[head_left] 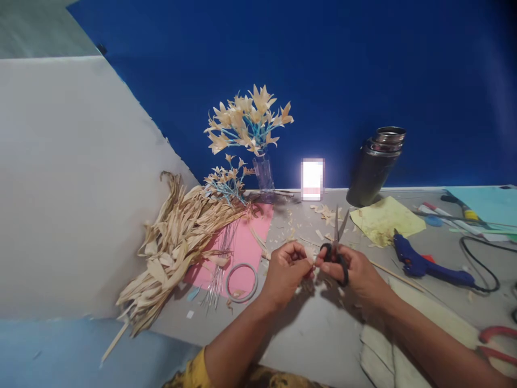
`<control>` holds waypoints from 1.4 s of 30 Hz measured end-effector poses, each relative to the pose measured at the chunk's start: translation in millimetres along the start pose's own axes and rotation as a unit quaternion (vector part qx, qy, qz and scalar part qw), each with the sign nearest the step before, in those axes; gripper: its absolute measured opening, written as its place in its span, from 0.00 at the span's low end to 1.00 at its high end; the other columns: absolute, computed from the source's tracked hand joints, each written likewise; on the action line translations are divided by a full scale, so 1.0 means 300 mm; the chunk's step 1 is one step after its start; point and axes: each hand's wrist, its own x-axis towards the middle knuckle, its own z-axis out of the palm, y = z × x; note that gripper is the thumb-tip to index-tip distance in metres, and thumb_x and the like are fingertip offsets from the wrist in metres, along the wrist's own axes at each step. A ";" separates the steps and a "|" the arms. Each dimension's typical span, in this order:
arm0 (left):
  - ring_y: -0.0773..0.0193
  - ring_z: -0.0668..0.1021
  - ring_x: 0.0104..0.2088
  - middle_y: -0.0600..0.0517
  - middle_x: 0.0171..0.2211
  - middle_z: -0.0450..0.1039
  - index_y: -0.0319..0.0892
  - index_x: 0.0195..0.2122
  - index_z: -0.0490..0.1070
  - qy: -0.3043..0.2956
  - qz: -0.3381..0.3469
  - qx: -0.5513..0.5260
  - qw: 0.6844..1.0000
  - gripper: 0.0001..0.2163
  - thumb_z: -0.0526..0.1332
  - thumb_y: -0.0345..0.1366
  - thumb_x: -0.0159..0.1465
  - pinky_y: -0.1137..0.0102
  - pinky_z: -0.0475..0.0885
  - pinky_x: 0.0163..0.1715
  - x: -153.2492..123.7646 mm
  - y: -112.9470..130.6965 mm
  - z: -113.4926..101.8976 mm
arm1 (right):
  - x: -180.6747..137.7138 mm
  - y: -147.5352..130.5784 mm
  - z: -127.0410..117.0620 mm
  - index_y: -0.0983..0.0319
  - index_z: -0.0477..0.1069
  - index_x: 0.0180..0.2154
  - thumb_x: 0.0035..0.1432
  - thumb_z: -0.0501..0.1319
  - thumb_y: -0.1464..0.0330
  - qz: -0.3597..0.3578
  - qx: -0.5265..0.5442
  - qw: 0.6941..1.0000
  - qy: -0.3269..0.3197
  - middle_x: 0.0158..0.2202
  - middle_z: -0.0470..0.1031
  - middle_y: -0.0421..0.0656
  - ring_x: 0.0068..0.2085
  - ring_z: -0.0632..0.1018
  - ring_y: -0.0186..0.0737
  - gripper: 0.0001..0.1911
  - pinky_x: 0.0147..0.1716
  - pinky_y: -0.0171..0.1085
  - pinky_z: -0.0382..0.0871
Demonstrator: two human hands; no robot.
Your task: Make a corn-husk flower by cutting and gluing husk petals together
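Near the table's middle, my left hand (288, 269) is closed, pinching a small pale piece of husk (310, 252) between thumb and fingers. My right hand (355, 272) is closed around the black handles of a pair of scissors (339, 234); their blades point up and away from me, slightly apart. The right fingertips almost meet the left ones at the husk piece; whether they touch it, I cannot tell. Pale husk scraps (326, 213) lie on the table beyond my hands.
Dried corn husks (181, 242), pink paper (238, 250), wires (220, 269) and a grey tape ring (242, 283) lie left. Husk flowers (250, 118) stand in a clear vase (264, 175) behind. To the right are a dark flask (374, 170), yellow paper (388, 221), a blue glue gun (428, 267) and red-handled pliers (498, 345).
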 end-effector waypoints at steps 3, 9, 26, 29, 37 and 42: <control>0.69 0.70 0.21 0.56 0.20 0.68 0.41 0.26 0.71 -0.036 -0.019 0.040 0.998 0.08 0.69 0.37 0.52 0.72 0.64 0.24 -0.011 -0.023 0.001 | -0.006 -0.015 -0.005 0.62 0.72 0.38 0.41 0.76 0.59 -0.001 0.010 1.000 0.017 0.30 0.75 0.38 0.30 0.71 0.35 0.24 0.30 0.34 0.65; 0.70 0.68 0.22 0.56 0.20 0.67 0.40 0.26 0.70 -0.091 -0.019 0.089 0.992 0.10 0.68 0.39 0.55 0.72 0.59 0.25 -0.015 -0.073 -0.010 | -0.017 -0.037 -0.004 0.62 0.71 0.32 0.40 0.74 0.62 -0.003 -0.013 1.000 -0.011 0.25 0.69 0.35 0.26 0.66 0.32 0.19 0.26 0.33 0.60; 0.67 0.72 0.25 0.51 0.23 0.74 0.40 0.28 0.71 -0.141 -0.037 -0.016 0.989 0.18 0.74 0.48 0.53 0.70 0.63 0.31 -0.011 -0.071 -0.024 | -0.005 -0.016 -0.043 0.62 0.72 0.34 0.44 0.73 0.52 0.009 0.084 0.992 -0.097 0.21 0.64 0.33 0.22 0.60 0.29 0.23 0.22 0.32 0.52; 0.68 0.71 0.25 0.53 0.22 0.71 0.40 0.27 0.71 -0.121 -0.024 0.019 0.992 0.18 0.74 0.48 0.52 0.71 0.62 0.30 -0.017 -0.061 -0.019 | -0.010 -0.015 -0.041 0.62 0.73 0.34 0.41 0.76 0.59 -0.001 -0.006 0.998 -0.066 0.23 0.68 0.35 0.24 0.65 0.31 0.21 0.24 0.32 0.56; 0.67 0.72 0.26 0.52 0.23 0.73 0.39 0.28 0.72 -0.177 -0.040 -0.050 0.982 0.19 0.75 0.48 0.52 0.70 0.64 0.32 -0.013 -0.059 -0.020 | -0.005 -0.011 -0.045 0.62 0.70 0.31 0.41 0.75 0.57 0.036 0.129 0.981 -0.143 0.23 0.68 0.35 0.23 0.69 0.33 0.22 0.23 0.32 0.57; 0.68 0.72 0.24 0.52 0.23 0.73 0.39 0.27 0.71 -0.157 -0.054 -0.028 0.986 0.19 0.75 0.48 0.51 0.71 0.63 0.30 -0.007 -0.058 -0.021 | -0.004 -0.018 -0.049 0.63 0.73 0.35 0.44 0.74 0.58 -0.007 0.026 0.996 -0.089 0.24 0.70 0.36 0.25 0.68 0.33 0.20 0.25 0.33 0.58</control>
